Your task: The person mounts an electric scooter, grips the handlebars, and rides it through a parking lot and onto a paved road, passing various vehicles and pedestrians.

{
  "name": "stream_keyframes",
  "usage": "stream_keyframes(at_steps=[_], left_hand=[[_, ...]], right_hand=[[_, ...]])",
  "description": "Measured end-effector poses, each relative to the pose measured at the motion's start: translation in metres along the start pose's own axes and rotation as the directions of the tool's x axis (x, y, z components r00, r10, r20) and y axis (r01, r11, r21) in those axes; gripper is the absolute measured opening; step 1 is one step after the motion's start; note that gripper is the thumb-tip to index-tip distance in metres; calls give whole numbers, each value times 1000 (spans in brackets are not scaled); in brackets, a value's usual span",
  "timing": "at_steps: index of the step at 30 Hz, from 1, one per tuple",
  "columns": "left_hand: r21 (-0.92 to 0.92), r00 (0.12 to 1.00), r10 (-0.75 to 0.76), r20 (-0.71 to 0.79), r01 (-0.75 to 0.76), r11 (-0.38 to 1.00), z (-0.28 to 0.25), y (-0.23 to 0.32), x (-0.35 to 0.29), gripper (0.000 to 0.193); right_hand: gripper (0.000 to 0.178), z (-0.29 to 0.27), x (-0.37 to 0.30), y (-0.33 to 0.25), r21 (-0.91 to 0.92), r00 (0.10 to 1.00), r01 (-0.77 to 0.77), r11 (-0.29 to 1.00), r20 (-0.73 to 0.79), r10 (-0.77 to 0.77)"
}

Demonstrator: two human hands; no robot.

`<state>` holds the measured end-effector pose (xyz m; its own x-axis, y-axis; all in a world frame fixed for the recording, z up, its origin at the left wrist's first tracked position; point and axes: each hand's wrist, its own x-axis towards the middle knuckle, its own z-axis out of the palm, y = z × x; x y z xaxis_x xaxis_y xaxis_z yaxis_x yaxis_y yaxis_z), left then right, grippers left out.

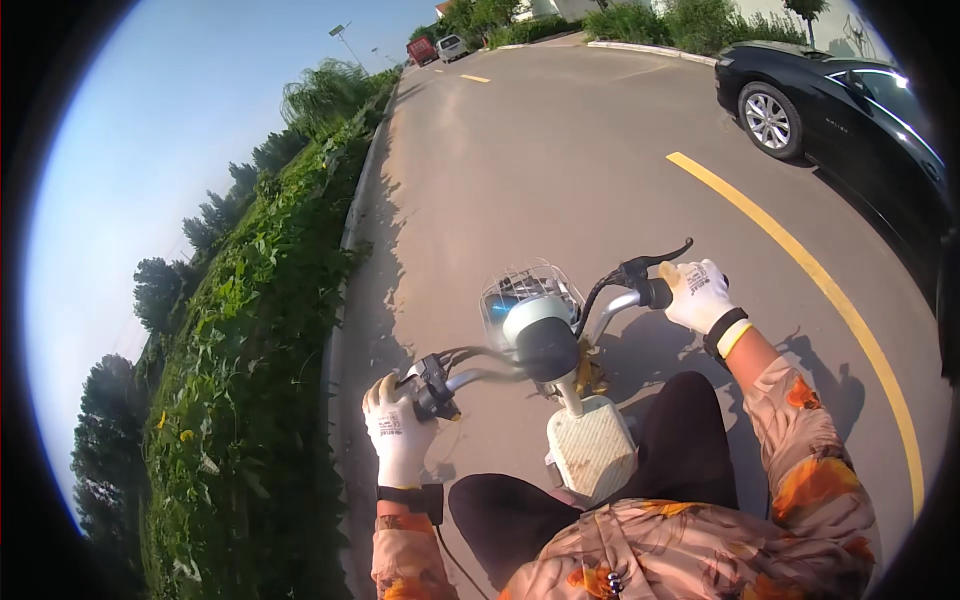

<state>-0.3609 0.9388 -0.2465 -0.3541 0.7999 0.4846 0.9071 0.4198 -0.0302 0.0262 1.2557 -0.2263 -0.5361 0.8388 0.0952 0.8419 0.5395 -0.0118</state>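
Observation:
I sit astride a small white two-wheeled scooter (592, 447) with a wire basket (560, 275) at its front. In a white glove, my left hand (398, 430) is closed round the left handlebar grip, next to a black switch and lever housing (432, 385). My right hand (698, 295), gloved too, wraps the right handlebar grip. Ahead of it a black brake lever (660, 257) sticks out, with the fingers not on it. Dark straps circle both wrists. Something bluish lies in the basket, too small to make out.
Paved road (520, 160) stretches ahead, with a yellow dashed line (800, 255) to my right. A black car (840, 120) stands at the right. Green plants (250, 330) grow beyond the left kerb (352, 215). Far ahead are a red vehicle (422, 50) and a white van (452, 47).

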Motion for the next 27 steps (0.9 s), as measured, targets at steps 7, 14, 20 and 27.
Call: stream_keyframes(at_steps=[7,14,20,27], left_hand=[[12,1000,-5,17,4,1000,26,23,7,31],[6,1000,0,-11,0,1000,24,24,10,25],[-21,999,-5,-39,4,1000,16,17,19,25],[-18,1000,9,-16,-9,1000,-8,16,2,25]], right_hand=[[27,21,12,28,10,1000,3,1000,-27,-2],[29,14,22,30,-13,1000,5,1000,7,-5],[28,-4,23,23,-7,1000,-2,1000,3,2],[28,-13,-2,18,-24,999,-20,1000,24,21]])
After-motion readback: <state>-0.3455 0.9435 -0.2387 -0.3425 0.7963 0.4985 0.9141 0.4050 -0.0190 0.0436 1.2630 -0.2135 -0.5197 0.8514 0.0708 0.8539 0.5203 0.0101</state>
